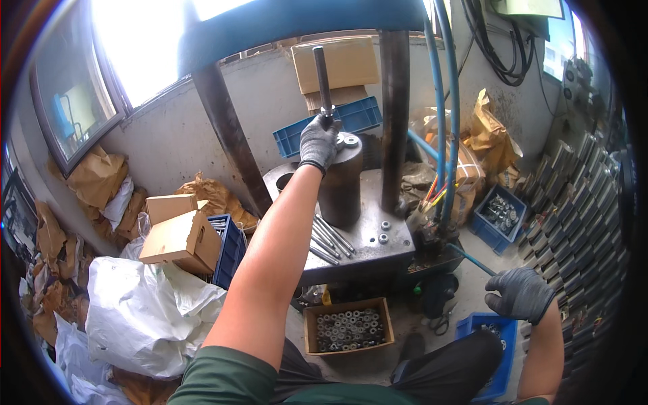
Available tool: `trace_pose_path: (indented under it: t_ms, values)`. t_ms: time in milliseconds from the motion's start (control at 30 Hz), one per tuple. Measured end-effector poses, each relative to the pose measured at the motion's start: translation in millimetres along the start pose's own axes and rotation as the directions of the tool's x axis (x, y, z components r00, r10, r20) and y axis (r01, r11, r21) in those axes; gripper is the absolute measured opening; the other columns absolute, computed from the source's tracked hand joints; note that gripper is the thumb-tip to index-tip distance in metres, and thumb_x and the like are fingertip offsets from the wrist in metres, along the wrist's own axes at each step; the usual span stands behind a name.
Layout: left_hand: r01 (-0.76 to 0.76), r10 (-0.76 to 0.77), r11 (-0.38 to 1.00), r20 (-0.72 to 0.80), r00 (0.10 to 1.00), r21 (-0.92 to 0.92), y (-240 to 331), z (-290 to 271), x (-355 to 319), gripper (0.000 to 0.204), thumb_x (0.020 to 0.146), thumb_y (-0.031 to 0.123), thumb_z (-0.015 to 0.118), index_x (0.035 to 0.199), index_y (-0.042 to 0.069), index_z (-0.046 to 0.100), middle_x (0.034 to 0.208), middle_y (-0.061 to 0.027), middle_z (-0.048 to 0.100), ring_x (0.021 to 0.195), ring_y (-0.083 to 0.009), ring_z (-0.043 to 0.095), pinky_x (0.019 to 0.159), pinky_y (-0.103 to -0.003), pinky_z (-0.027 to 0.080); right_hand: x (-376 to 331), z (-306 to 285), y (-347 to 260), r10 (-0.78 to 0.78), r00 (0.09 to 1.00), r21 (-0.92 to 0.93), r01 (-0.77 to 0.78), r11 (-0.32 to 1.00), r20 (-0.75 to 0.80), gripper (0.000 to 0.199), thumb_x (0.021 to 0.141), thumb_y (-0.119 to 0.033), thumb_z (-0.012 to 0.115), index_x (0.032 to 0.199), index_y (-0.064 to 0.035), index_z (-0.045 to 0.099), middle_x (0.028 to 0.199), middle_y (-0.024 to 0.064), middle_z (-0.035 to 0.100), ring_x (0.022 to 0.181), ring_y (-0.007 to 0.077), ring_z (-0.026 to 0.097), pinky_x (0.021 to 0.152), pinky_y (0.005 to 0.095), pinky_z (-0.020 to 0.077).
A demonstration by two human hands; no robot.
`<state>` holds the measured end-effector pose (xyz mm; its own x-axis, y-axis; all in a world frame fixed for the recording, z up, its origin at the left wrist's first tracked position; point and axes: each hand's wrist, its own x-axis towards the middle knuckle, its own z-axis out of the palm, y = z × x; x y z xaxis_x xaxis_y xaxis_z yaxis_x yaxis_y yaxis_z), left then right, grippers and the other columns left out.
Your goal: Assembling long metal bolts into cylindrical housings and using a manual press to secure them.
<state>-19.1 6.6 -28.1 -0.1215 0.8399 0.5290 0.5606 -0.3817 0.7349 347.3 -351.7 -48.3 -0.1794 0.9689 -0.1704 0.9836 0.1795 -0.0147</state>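
My left hand (pixel 318 143), in a grey knit glove, is closed around the lower end of an upright dark metal rod (pixel 322 77). A shiny collar (pixel 328 110) sits on the rod just above my fingers. The rod stands over a thick steel cylinder (pixel 341 185) on the press bed, with metal rings (pixel 351 141) on its top beside my hand. My right hand (pixel 520 295), also gloved, is curled at the end of a blue lever (pixel 470 259); the lever's tip meets the glove, and the hand partly hides the contact.
Loose metal rods (pixel 331 236) and small rings (pixel 384 231) lie on the press bed (pixel 385 256). Below stands a cardboard box (pixel 347 349) of rings. Blue crates (pixel 499 219) hold parts at right, near stacked metal bars (pixel 574 223). Press columns (pixel 395 121) flank my left hand.
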Motion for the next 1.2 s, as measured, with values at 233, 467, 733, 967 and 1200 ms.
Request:
trace_pose_path:
  t_ms: [233, 467, 733, 967, 1200]
  values:
    - [0.014, -0.014, 1.0, 0.021, 1.0, 0.015, 2, 0, 4, 0.032, 0.097, 0.031, 0.071, 0.116, 0.006, 0.071, 0.109, -0.015, 0.076, 0.102, -0.0286, 0.073, 0.093, -0.04, 0.054, -12, 20, -13, 0.006, 0.995, -0.001, -0.006, 1.0, -0.1, 0.028, 0.084, -0.034, 0.07, 0.089, -0.0076, 0.077, 0.084, 0.016, 0.073, 0.079, 0.0362, 0.072, 0.076, 0.0446, 0.0588]
    - [0.045, -0.043, 0.993, 0.026, 0.999, -0.105, -5, 4, 3, 0.035, 0.098, 0.035, 0.069, 0.12, 0.008, 0.072, 0.105, -0.0162, 0.076, 0.097, -0.0313, 0.073, 0.089, -0.042, 0.054, -42, 66, -24, 0.038, 0.993, 0.034, -0.034, 0.999, -0.11, 0.026, 0.084, -0.032, 0.074, 0.08, -0.006, 0.073, 0.073, 0.0162, 0.068, 0.074, 0.0375, 0.069, 0.072, 0.0472, 0.0568]
    - [0.055, -0.051, 0.995, 0.039, 0.998, -0.088, -3, -3, -2, 0.035, 0.099, 0.038, 0.065, 0.118, 0.01, 0.073, 0.106, -0.0186, 0.074, 0.103, -0.0364, 0.07, 0.091, -0.047, 0.053, -47, 87, -24, 0.095, 0.973, 0.09, -0.078, 0.993, -0.209, 0.024, 0.081, -0.027, 0.077, 0.076, -0.0044, 0.07, 0.077, 0.0167, 0.068, 0.073, 0.0372, 0.067, 0.068, 0.047, 0.053]
    - [-0.005, 0.005, 1.0, -0.034, 0.999, -0.009, -7, 0, 0, 0.033, 0.098, 0.034, 0.069, 0.118, 0.008, 0.073, 0.104, -0.0142, 0.077, 0.092, -0.0276, 0.075, 0.085, -0.039, 0.056, -45, 83, -27, 0.117, 0.971, 0.088, -0.1, 0.991, -0.211, 0.023, 0.081, -0.026, 0.077, 0.078, -0.0043, 0.071, 0.076, 0.0179, 0.068, 0.074, 0.0379, 0.068, 0.069, 0.0471, 0.0535]
    - [-0.02, 0.018, 0.997, -0.023, 1.0, -0.072, -10, 1, 1, 0.032, 0.099, 0.031, 0.07, 0.119, 0.007, 0.072, 0.098, -0.0136, 0.077, 0.08, -0.0213, 0.074, 0.075, -0.036, 0.058, -46, 82, -26, 0.145, 0.968, 0.129, -0.12, 0.984, -0.205, 0.021, 0.081, -0.024, 0.077, 0.078, -0.0036, 0.071, 0.077, 0.0185, 0.068, 0.073, 0.0382, 0.068, 0.069, 0.0464, 0.0538]
